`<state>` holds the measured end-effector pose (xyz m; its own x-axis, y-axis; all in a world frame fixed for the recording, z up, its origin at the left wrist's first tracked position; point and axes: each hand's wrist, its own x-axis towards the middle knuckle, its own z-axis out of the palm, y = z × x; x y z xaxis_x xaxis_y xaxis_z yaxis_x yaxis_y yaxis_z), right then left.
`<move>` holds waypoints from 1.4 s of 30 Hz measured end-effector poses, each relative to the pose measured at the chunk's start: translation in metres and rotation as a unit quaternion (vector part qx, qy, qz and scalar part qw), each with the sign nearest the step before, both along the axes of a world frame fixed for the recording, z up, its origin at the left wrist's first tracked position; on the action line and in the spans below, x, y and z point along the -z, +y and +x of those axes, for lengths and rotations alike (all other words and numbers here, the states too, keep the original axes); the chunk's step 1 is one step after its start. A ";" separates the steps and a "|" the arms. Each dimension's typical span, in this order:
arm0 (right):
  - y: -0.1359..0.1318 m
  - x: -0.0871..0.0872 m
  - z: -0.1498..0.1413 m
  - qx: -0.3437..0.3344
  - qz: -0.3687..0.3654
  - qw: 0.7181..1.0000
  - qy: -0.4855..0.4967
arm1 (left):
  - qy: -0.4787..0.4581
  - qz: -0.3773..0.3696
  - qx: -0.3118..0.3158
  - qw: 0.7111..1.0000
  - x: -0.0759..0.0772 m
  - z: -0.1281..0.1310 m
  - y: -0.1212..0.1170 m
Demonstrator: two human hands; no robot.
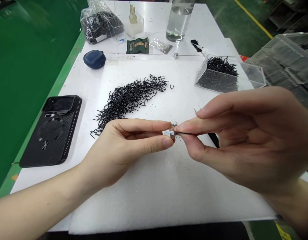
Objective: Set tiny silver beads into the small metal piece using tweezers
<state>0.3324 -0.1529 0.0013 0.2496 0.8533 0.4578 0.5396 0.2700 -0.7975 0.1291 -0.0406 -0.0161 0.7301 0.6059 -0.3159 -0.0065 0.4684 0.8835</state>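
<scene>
My left hand (134,143) pinches a small silvery metal fitting (168,133) between thumb and forefinger. Close against it, my right hand (233,136) grips a thin black Y-shaped or wire-like piece (182,133) whose tip meets the fitting's right end. Whether the tip is inside the fitting I cannot tell. Behind my hands a heap of small black forked pieces (129,98) curves across the white foam sheet (156,193). One loose forked piece (171,86) lies just off the heap's right end. Black specks are scattered near my fingertips.
A clear box of black pieces (218,75) stands at right. At left lie a black phone (52,130) and a dark blue rubber bulb (94,59). Along the back are a bagged black bundle (99,25), a small bottle (133,15), a green packet (138,46) and a water bottle (178,21).
</scene>
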 end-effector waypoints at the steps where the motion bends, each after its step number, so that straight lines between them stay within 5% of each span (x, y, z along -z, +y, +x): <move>1: -0.001 0.001 0.000 0.000 -0.001 1.000 -0.011 | -0.002 -0.003 0.002 1.000 0.000 0.000 0.000; 16: 0.003 0.009 0.002 -0.095 0.028 0.993 0.061 | 0.001 0.030 -0.010 0.999 -0.003 0.001 -0.003; 34: 0.003 0.011 0.007 -0.109 0.003 0.992 0.062 | -0.014 0.021 0.007 1.000 -0.002 0.000 -0.002; 42: 0.014 0.019 0.007 -0.128 0.109 0.984 0.052 | -0.021 0.025 0.005 0.999 0.000 0.001 -0.003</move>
